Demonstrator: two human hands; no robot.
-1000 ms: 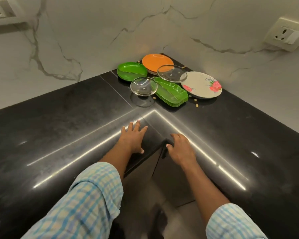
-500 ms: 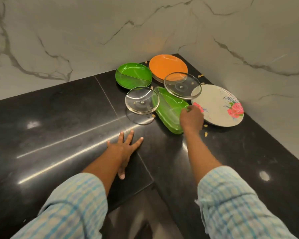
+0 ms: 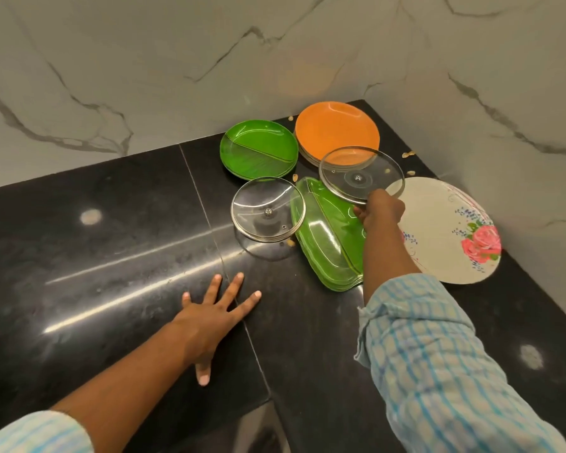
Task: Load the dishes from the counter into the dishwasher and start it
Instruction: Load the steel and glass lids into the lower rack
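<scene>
Seen from the head camera, the glass lid point(image 3: 361, 173) is round and see-through. It has a shiny metal rim and a tiny screw in the middle. It is in the back corner of the black counter point(image 3: 111, 240), over the edges of the orange plate point(image 3: 337, 129), the green leaf tray point(image 3: 330, 243) and the white flower plate point(image 3: 448, 233). The right hand point(image 3: 381, 212) curls its fingers on the lid's near rim. The left hand point(image 3: 214, 313) lies flat on the counter, fingers spread wide, well apart from the lid.

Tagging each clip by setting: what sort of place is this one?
Probably a home kitchen: a black stone counter in a corner of marble-look walls, with plates and glass lids left on it.
</scene>
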